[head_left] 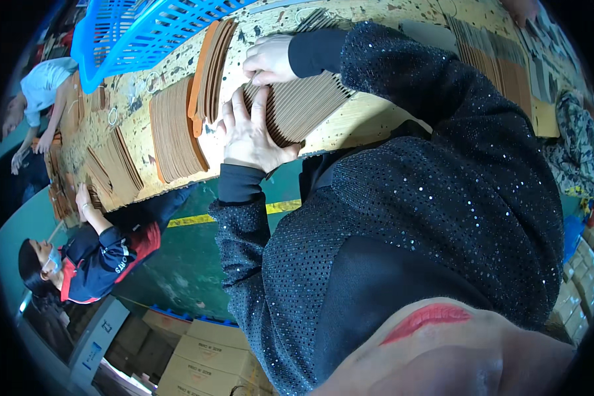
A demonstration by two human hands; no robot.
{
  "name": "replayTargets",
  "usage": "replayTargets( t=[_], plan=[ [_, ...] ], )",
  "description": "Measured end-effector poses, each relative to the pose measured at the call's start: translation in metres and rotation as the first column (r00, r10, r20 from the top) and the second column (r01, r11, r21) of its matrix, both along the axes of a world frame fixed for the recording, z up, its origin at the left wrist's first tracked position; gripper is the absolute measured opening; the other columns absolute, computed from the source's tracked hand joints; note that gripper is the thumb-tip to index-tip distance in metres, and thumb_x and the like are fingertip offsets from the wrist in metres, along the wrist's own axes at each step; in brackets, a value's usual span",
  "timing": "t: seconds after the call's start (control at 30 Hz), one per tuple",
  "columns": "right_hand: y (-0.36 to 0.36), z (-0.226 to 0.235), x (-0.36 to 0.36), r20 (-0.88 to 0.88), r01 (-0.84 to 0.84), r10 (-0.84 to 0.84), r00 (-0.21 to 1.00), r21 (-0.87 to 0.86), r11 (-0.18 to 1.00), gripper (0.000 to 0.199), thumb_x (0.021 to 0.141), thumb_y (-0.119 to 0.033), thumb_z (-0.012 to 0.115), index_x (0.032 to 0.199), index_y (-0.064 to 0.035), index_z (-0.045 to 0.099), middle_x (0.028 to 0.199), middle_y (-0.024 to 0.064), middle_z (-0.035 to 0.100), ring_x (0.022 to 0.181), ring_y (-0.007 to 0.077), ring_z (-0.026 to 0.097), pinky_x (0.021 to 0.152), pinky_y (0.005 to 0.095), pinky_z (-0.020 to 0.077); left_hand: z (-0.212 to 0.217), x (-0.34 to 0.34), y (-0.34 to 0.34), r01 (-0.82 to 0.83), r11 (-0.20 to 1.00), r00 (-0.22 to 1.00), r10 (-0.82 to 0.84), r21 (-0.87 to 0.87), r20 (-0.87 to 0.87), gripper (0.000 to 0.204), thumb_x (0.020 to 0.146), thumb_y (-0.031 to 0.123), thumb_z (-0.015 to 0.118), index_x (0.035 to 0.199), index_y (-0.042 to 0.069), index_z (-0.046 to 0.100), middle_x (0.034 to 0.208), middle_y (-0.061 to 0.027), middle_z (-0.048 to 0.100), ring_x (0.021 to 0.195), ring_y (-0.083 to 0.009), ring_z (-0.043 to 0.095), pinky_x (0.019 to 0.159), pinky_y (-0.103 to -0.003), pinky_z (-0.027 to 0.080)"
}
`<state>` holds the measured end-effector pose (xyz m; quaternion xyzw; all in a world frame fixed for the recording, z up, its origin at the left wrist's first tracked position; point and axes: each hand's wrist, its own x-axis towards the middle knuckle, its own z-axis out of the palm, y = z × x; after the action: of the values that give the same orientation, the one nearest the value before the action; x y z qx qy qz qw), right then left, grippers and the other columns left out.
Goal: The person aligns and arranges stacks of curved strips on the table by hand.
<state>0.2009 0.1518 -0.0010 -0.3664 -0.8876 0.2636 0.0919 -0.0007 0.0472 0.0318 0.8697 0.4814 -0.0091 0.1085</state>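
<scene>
Worktable (376, 119): long, pale, paint-speckled top, running across the upper part of the view. Blue plastic crate (145, 30) sits at its far left corner. Brown flat pieces stand in packed rows all along the top; one row (175, 129) lies near the left end, an orange-edged bundle (211, 69) just beside it, and another long row (495, 63) toward the right end. The stack in hand (303, 105) sits at the near edge, about mid-length: thin tan sheets, uniform in shape, pressed face to face and fanned slightly, edges showing as fine ribs. Left hand (251, 135) lies flat against the stack's left end, fingers extended and spread, thumb toward the near edge; it presses rather than grips. Right hand (270, 59) is at the stack's far side, fingers curled and pinching the top edges of the sheets. The stack thus sits between the two hands, touching both. Another person (102, 254) in dark clothing works at the table's left end.
</scene>
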Motion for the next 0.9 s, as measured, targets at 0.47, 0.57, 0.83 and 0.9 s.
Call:
replayTargets(
  t=[0.47,0.57,0.83,0.9],
  plan=[
    [0.046,0.039,0.11,0.237,0.492,-0.505,0.83,0.115,0.863,0.035,0.094,-0.022,0.054,0.114,-0.0011,0.074,0.108,0.0247,0.074,0.099,0.0393,0.072,0.09,0.0466,0.0547,0.001,-0.001,0.006,0.017,0.999,0.999,-0.016,-0.032,0.037,0.116,0.052,0.052,0.086,0.153,0.019,0.039,0.152,-0.0324,0.033,0.139,-0.0539,0.033,0.114,-0.065,0.027],
    [0.056,0.026,0.117,0.357,0.421,-0.459,0.814,0.183,0.889,0.039,0.095,-0.028,0.055,0.117,-0.0013,0.074,0.113,0.023,0.073,0.103,0.0391,0.071,0.091,0.0455,0.0543,-0.004,0.0,0.008,0.034,0.999,0.997,-0.031,-0.04,0.077,0.116,0.053,0.051,0.088,0.153,0.019,0.039,0.152,-0.0333,0.031,0.139,-0.0579,0.03,0.112,-0.067,0.032],
    [0.074,0.019,0.106,0.326,0.299,-0.383,0.864,0.28,0.912,0.035,0.093,-0.036,0.063,0.096,-0.0037,0.077,0.098,0.0217,0.074,0.088,0.0392,0.072,0.078,0.0471,0.0562,-0.015,-0.015,-0.007,-0.092,0.995,0.995,0.093,-0.036,0.035,0.118,0.052,0.054,0.087,0.153,0.019,0.039,0.151,-0.0327,0.031,0.139,-0.0566,0.03,0.112,-0.066,0.032],
    [0.069,-0.002,0.177,0.282,0.433,-0.534,0.797,0.349,0.831,0.032,0.092,-0.033,0.064,0.095,-0.004,0.076,0.095,0.021,0.074,0.088,0.0389,0.071,0.079,0.0485,0.0552,-0.011,0.003,0.008,0.038,0.999,0.996,-0.036,-0.023,0.082,0.117,0.052,0.054,0.087,0.153,0.019,0.038,0.152,-0.0322,0.031,0.139,-0.0562,0.03,0.113,-0.066,0.031]
  ],
)
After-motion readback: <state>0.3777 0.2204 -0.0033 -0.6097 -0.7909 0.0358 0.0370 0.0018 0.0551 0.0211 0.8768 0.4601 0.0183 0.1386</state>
